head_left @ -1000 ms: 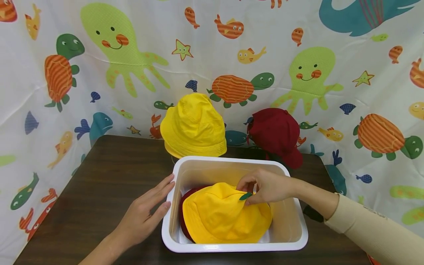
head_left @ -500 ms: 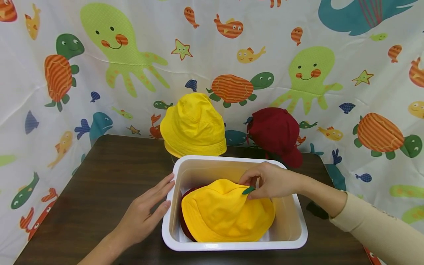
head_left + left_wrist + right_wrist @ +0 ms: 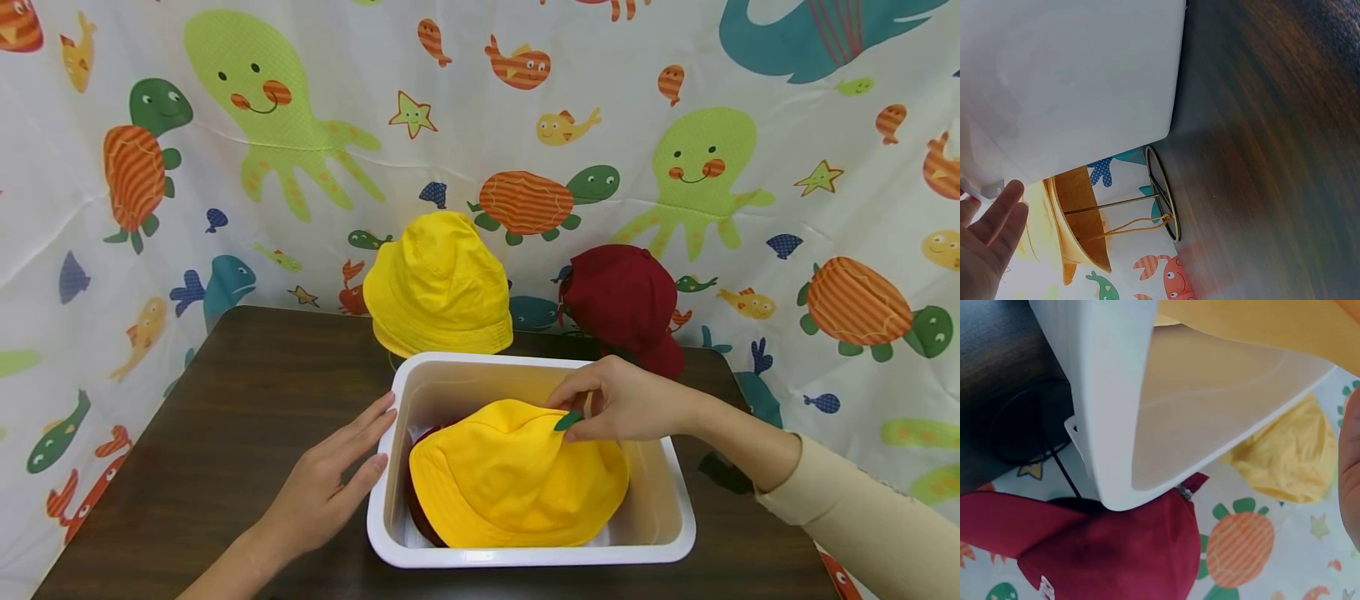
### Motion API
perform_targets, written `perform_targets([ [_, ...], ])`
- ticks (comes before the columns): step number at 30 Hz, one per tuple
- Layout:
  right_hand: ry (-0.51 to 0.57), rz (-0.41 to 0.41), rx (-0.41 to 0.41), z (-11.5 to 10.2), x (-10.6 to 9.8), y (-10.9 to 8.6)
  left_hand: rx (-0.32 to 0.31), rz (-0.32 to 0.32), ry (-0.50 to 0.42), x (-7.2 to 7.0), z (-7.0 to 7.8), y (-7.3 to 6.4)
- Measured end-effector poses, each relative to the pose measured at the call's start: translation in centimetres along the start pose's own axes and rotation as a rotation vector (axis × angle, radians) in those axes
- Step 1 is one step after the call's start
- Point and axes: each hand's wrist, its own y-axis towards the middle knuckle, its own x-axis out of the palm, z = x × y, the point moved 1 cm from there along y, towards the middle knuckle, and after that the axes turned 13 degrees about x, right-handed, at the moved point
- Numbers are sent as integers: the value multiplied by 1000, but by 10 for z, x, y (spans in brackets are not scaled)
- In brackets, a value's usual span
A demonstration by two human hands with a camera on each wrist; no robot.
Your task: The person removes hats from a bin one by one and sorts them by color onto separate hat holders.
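Inside a white plastic bin (image 3: 431, 557), a yellow bucket hat (image 3: 495, 475) with a small green leaf (image 3: 568, 421) on its crown lies over something dark red (image 3: 422, 510), mostly hidden. My right hand (image 3: 630, 404) pinches the hat's crown beside the leaf, thumb and fingers bent. The hat's yellow cloth (image 3: 1260, 328) shows at the top of the right wrist view. My left hand (image 3: 322, 479) lies along the bin's left rim with fingers extended and touching it. In the left wrist view, those fingers (image 3: 1007, 215) reach the bin's edge.
Behind the bin, another yellow bucket hat (image 3: 442, 287) sits on a wire stand (image 3: 1163, 194). A dark red cap (image 3: 626, 304) is on a dark stand (image 3: 1035, 425) at the back right. The brown table (image 3: 277, 400) meets a sea-animal curtain (image 3: 480, 108).
My right hand has risen slightly and shifted to the right, drawing the yellow hat's crown with it. The left hand stays on the bin's rim.
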Motion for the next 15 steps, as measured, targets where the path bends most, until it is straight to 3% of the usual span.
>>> perform_targets([
  [7, -3, 18, 8, -4, -4, -5, 23, 13, 5, 1, -1, -1],
  [15, -3, 45, -10, -9, -13, -11, 4, 9, -24, 1, -2, -1],
])
